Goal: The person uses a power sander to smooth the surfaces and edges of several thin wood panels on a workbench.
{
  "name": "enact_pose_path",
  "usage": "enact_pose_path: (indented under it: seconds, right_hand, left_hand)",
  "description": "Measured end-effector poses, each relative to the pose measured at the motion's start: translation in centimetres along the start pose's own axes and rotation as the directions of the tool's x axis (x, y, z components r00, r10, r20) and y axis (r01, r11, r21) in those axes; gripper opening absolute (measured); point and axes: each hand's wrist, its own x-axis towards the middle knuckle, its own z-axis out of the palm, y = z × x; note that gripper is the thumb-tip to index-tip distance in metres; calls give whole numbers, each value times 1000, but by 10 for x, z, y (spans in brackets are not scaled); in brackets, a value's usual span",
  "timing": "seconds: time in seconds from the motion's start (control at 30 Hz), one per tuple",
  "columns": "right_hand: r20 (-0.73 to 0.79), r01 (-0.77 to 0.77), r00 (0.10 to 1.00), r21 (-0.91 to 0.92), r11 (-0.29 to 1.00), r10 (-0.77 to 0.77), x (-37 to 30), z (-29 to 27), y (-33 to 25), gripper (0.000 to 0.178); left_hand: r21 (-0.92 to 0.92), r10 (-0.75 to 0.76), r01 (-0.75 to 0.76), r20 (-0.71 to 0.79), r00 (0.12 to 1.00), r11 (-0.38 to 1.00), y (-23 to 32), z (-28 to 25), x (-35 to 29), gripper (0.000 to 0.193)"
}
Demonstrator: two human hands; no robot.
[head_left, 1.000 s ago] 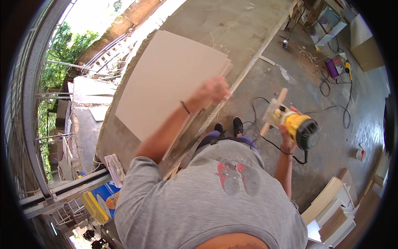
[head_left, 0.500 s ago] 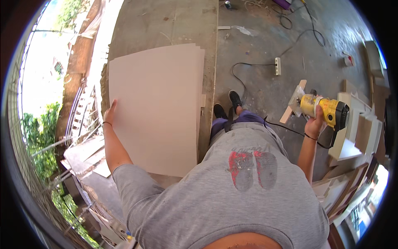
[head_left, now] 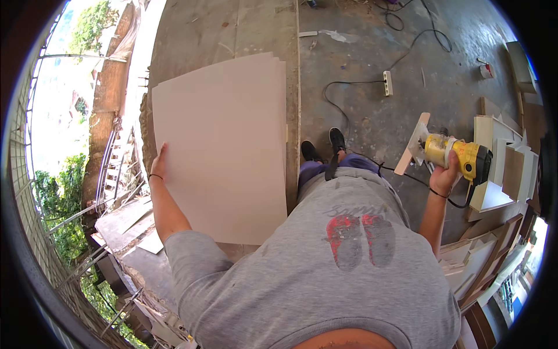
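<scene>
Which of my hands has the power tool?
Your right hand: it's wrapped around the yellow power tool, while your left hand is at the left edge of the top sheet.

This looks like a woodworking shop: a yellow power tool (head_left: 456,156), a stack of large boards (head_left: 221,151) on a worn, stained bench (head_left: 264,29), and cut panels (head_left: 512,174) piled at the right. A cord (head_left: 354,82) and power strip (head_left: 387,84) lie on the scuffed floor (head_left: 360,61). At the left, daylight and trees (head_left: 58,192) show past metal bars (head_left: 72,220).
</scene>
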Motion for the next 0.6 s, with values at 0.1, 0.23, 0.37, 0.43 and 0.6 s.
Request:
enact_pose_path:
  seconds: [0.1, 0.23, 0.37, 0.43, 0.6]
  right_hand:
    - [-11, -7, 1000, 2, 1000, 7, -3, -3, 0, 59]
    - [6, -10, 1000, -8, 1000, 10, -4, -4, 2, 60]
    - [57, -39, 998, 11, 999, 38, -4, 5, -2, 62]
    - [84, -43, 996, 11, 999, 42, -6, 12, -7, 63]
    - [208, -12, 978, -13, 1000, 14, -2, 26, -16, 64]
  left_hand:
    - [-23, -16, 16, -6, 1000, 1000, 18, 17, -22, 100]
    - [-49, 27, -29, -35, 999, 998, 44, 34, -63, 95]
    - [100, -66, 69, -30, 997, 993, 43, 24, -63, 96]
    - [155, -14, 28, -92, 996, 988, 53, 23, -71, 96]
    - [480, 535, -263, -616, 578, 837, 60, 62, -93, 97]
